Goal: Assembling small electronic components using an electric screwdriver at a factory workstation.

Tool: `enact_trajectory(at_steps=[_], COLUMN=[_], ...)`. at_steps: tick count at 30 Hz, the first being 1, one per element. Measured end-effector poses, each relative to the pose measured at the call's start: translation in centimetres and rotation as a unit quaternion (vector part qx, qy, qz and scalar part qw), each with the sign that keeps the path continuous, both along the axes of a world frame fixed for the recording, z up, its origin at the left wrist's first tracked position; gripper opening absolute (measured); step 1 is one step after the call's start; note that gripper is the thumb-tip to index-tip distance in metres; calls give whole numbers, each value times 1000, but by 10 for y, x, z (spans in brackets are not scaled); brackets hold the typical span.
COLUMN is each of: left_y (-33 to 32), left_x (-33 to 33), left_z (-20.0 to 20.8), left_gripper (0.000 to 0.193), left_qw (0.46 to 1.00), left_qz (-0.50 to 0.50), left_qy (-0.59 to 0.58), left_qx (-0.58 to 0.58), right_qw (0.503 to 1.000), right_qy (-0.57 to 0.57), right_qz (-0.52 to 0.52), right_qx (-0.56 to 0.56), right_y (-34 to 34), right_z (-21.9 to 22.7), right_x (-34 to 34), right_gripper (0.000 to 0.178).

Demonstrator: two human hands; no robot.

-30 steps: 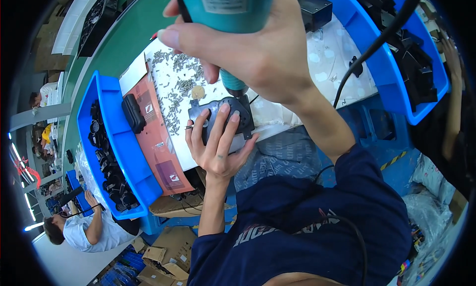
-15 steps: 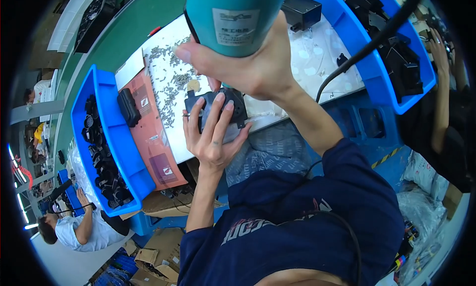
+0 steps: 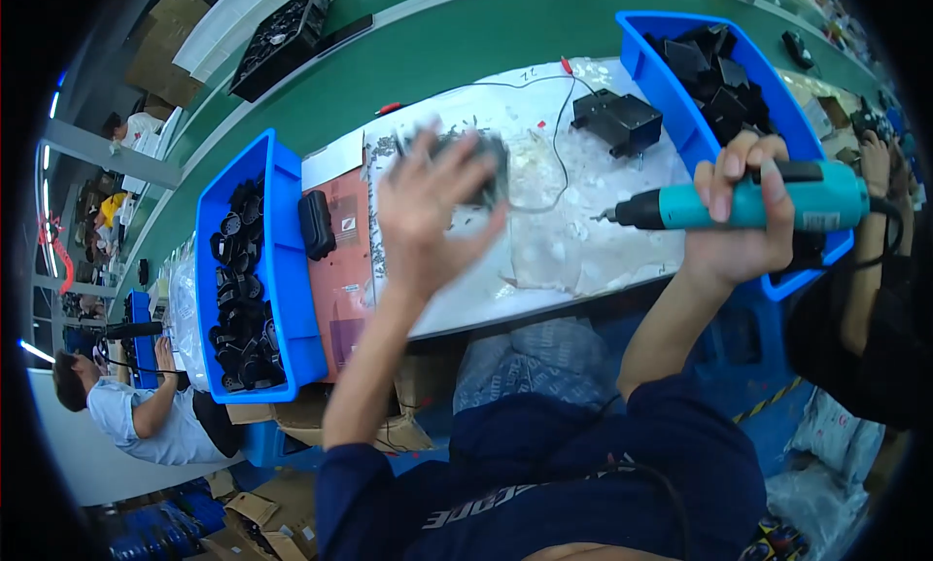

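My right hand (image 3: 731,248) is wrapped round a teal electric screwdriver (image 3: 673,207), held sideways above the right part of the white work surface. Its black nose and thin bit point left, with nothing touching the tip. My left hand (image 3: 428,211) is over a black plastic part (image 3: 494,162) on the left of that surface. Hand and part are both smeared by motion; the fingers look spread, but whether they grip the part cannot be made out. Small loose screws (image 3: 380,187) lie beside the left hand, partly hidden by it.
Blue bins of black parts stand left (image 3: 303,298) and right (image 3: 646,41). A black box (image 3: 619,123) with a thin wire sits at the back right. A black case (image 3: 316,225) rests on a reddish sheet (image 3: 340,269). Co-workers sit on both sides.
The screwdriver has swung from upright over the black part to lying sideways at the right. My left hand has shifted and blurred over the part. The view has turned, showing more of the bench.
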State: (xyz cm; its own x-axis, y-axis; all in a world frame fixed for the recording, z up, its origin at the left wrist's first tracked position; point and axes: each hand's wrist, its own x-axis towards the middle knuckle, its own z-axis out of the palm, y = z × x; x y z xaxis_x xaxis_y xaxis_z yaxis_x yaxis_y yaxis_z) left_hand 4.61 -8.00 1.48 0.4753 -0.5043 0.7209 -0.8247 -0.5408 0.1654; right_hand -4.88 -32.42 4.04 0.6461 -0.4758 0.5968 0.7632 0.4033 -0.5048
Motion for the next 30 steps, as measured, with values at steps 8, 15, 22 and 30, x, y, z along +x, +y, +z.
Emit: enact_trajectory(at_steps=[8,15,22,30], left_y=[2,49,-127,-163], left_x=[258,322,164,80], left_z=[75,-64,19,7], left_gripper=[40,51,60,44], left_qw=[916,893,943,896], left_qz=[203,430,-285,-289], left_qy=[-149,107,172,-120], left_qx=[-312,-85,-6,315], right_qw=[993,981,989,984], right_qy=[86,72,71,102], right_qz=[-51,-43,-96,-86], right_qx=[-56,-173,-88,-117], right_y=[17,2,5,26], right_z=[-18,-22,-24,-14], right_x=[-30,-66,-84,-107], right_gripper=[21,19,18,17])
